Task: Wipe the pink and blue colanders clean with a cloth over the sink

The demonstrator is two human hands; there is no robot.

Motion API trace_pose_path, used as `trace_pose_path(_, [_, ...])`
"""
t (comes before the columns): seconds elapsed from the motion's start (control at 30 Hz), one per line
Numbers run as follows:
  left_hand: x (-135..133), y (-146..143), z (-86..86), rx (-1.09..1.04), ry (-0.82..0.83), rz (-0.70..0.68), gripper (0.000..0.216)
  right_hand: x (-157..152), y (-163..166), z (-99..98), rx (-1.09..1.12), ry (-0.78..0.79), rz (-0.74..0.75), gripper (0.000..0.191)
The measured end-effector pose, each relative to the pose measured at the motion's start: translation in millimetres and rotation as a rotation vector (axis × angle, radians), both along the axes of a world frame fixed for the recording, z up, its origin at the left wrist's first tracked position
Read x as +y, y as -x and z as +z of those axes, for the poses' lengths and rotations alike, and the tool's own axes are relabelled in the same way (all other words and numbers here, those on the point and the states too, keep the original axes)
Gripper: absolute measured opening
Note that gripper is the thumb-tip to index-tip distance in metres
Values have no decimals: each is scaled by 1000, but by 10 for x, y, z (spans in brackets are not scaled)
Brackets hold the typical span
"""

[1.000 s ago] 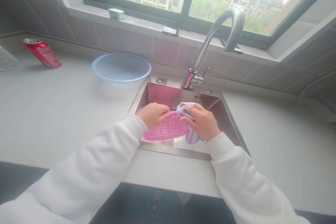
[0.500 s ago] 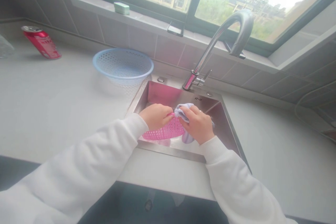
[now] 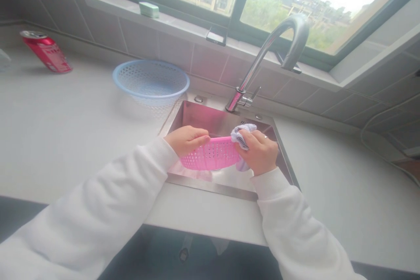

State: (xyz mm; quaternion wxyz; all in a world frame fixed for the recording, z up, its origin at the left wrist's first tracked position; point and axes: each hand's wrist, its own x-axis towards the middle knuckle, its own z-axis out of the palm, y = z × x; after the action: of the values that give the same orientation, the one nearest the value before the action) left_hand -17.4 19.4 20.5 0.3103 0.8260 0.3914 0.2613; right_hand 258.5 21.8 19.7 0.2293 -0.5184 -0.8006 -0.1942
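Note:
A pink perforated plastic basket [image 3: 213, 154] is held up over the steel sink [image 3: 200, 116], its near wall facing me. My left hand [image 3: 187, 141] grips the basket's rim on the left, thumb along the near side. On the right, my right hand [image 3: 259, 151] is closed around a crumpled white-and-grey cloth [image 3: 243, 134], which presses on the basket's right rim. Part of the cloth hangs below that hand. The fingertips of both hands are hidden behind the rim and the cloth.
A light blue perforated basket [image 3: 151, 79] stands left of the sink, and a red can [image 3: 46, 51] farther left. The chrome faucet [image 3: 259, 63] arches behind the sink. On the window sill lie a green-and-white block [image 3: 149, 9] and a small dark-edged item [image 3: 216, 36].
My hands have moved apart. The right hand with the cloth has shifted right along the rim, and the left slightly left. More of the basket's wall and rim shows now.

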Motion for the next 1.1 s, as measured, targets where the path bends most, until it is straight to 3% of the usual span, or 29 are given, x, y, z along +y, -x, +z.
trace_pose_path(0.1, [1, -88, -34, 74, -10, 59, 33, -52, 101, 5, -37, 13, 15, 32])
trace_pose_path(0.2, [-73, -259, -22, 152, -19, 169, 38, -82, 208, -22, -108, -15, 73, 31])
trace_pose_path(0.4, [-145, -362, 40, 308, -104, 247, 44, 24, 184, -110, -69, -329, 180, 22])
trace_pose_path(0.53, [-122, -140, 78, 97, -132, 227, 39, 160, 15, -119, 20, -377, 43, 24])
trace_pose_path(0.63, [-115, -2, 98, -122, -104, 180, 42, 200, -99, -98, 86, -351, -25, 26])
trace_pose_path(0.7, [-100, 35, 89, -161, -82, 170, 44, 186, -136, -83, 104, -328, -41, 26])
trace_pose_path(0.9, [-71, -104, -5, 47, -92, 187, 42, 89, -55, -59, 4, -323, -69, 24])
trace_pose_path(1.1, [-144, -349, -10, 251, -134, 450, 43, 46, 55, -68, -38, -354, -4, 23])
